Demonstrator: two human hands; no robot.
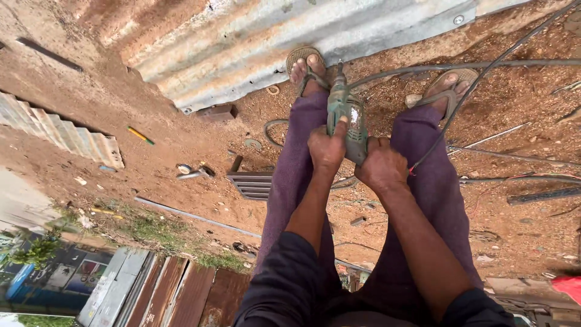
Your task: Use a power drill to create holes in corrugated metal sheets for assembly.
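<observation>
Near frame centre, both hands are grasping a green drill (346, 118): left hand (327, 147) wrapping its body, right hand (381, 168) gripping the rear, bit pointing between the feet.

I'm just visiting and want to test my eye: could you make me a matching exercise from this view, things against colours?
Things:
1. power drill in both hands
2. trousers
3. pencil-like stick on the ground
4. corrugated metal sheet

Colours:
A. purple
B. grey with rust
C. green
D. yellow

Pairs: 1-C, 2-A, 3-D, 4-B
</observation>
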